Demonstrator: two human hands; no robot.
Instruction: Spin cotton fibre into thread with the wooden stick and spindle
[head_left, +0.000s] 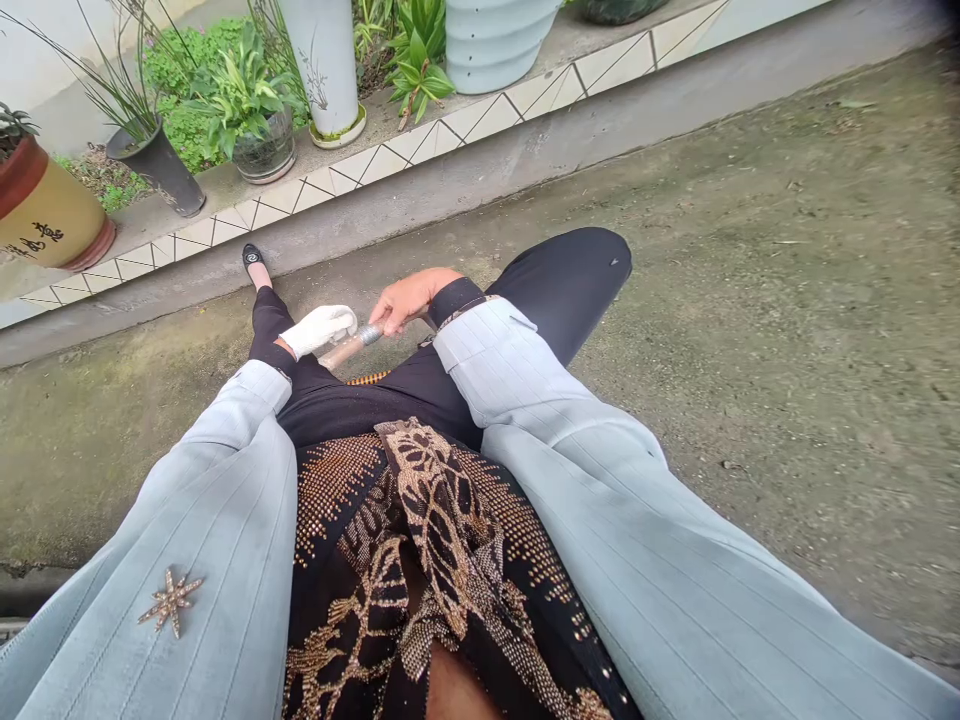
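Well, what lies between the hands?

A clear tube [345, 349] with a metal collar [368, 335], slanted across the lap. Its low end points to eight o'clock, its collar end to two.

And the grip?

The right hand [409, 303] is closed, its fingers [384, 318] curled round the tube just past the collar. The left hand [319, 332] is wrapped in a white glove or cloth, I can't tell which, and it lies over the tube beside the collar. Whether that hand is closed, I can't tell either.

How much room do they have?

Not much close in. The pale striped sleeves [510, 375] crowd in from four and eight o'clock, and a gold-beaded hem [367, 378] sits just under the tube at six. The black-trousered right knee [577, 265] closes off two o'clock.

Beyond that?

Open concrete [750, 320] runs to the frame's edge at three o'clock. At eleven, a black shoe [253, 258] stops just short of a raised kerb [225, 290]. Above the kerb, a tiled ledge [382, 165] carries potted plants [251, 105] from ten to twelve.
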